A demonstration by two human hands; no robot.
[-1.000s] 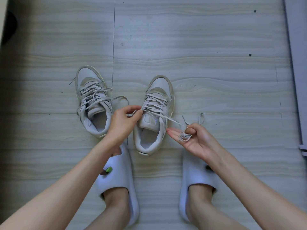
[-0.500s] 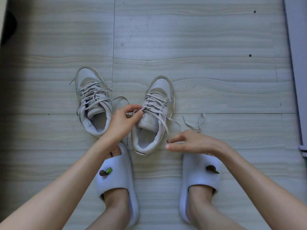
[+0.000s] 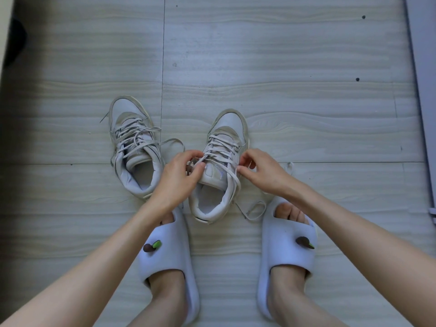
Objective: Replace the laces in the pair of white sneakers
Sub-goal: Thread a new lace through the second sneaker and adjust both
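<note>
two sneakers [image 3: 135, 147] [image 3: 219, 166], two slippers [image 3: 169, 256] [image 3: 286, 253], two hands [image 3: 175, 178] [image 3: 264, 173]

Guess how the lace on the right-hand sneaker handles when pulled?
Probably floppy: the lace lies in a loose loop on the floor. Likely light, since fingertip pinches from the left hand and right hand suffice. The sneaker may shift.

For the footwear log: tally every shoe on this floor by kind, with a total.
White sneakers: 2, the left sneaker and the right sneaker, which both hands work on: left hand, right hand.
White slides on the feet: 2, the left slide and the right slide.
Total: 4
</note>
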